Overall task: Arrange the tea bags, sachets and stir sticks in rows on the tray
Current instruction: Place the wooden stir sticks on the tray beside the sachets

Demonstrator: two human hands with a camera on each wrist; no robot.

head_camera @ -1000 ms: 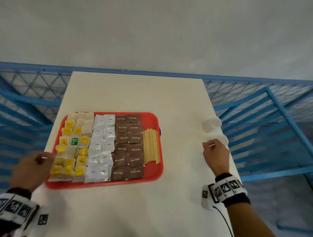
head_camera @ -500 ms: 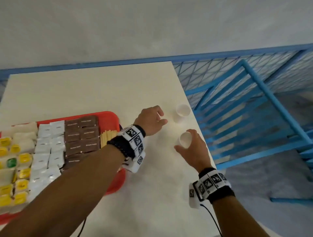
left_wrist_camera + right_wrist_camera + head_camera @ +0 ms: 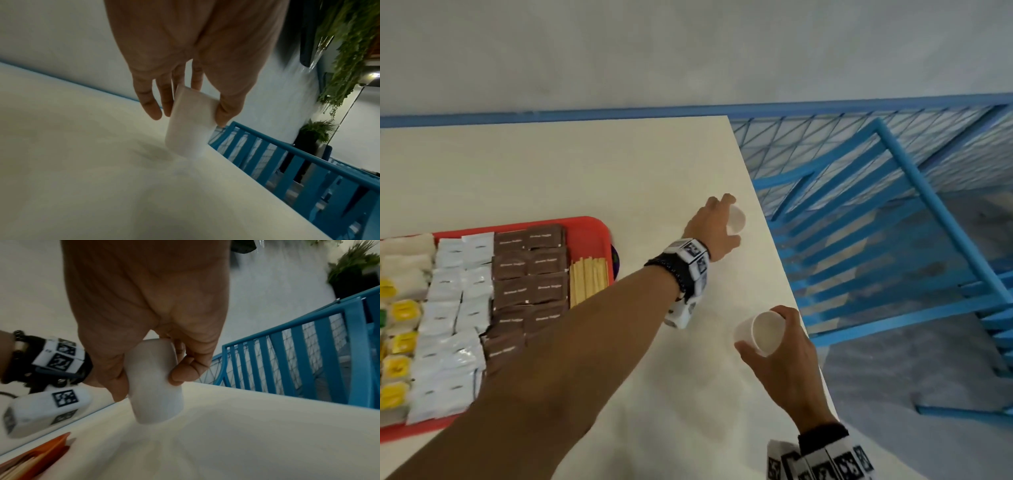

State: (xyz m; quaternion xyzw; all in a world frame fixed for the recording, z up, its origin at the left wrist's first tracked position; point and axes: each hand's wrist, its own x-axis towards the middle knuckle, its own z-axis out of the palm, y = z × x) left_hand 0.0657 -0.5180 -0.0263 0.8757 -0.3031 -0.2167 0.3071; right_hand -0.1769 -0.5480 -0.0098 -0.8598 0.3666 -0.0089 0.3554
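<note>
1. Tray (image 3: 589, 224), red, sits on the left part of the desk (image 3: 585, 164); its near corner also shows in the right wrist view (image 3: 51, 445).
2. Tea bags (image 3: 402, 313) with yellow tags fill the tray's leftmost rows, cut off by the frame edge.
3. White sachets (image 3: 453, 308) lie in two columns just right of the tea bags; some of the nearer ones are skewed.
4. Brown sachets (image 3: 530, 274) lie in two columns next to the white ones; the nearer part is hidden under the left forearm.
5. Stir sticks (image 3: 588, 279) lie side by side, parallel, along the tray's right side, touching the brown sachets' edge.
6. Left hand (image 3: 714, 228) reaches across over the tray to the far right part of the desk; its fingers (image 3: 147, 100) and thumb grip the far cup (image 3: 736, 221) near the rim. In the left wrist view the far cup (image 3: 190, 120) is tilted, base at or just above the desk; contact is unclear.
7. Right hand (image 3: 787, 359) is near the desk's right edge; fingers (image 3: 183, 371) are curled round the near cup (image 3: 762, 329), tilted with its mouth toward the camera. The right wrist view shows the near cup (image 3: 155, 381) with its base close to the desk.
8. Blue railing (image 3: 893, 212) stands just beyond the desk's right edge.
</note>
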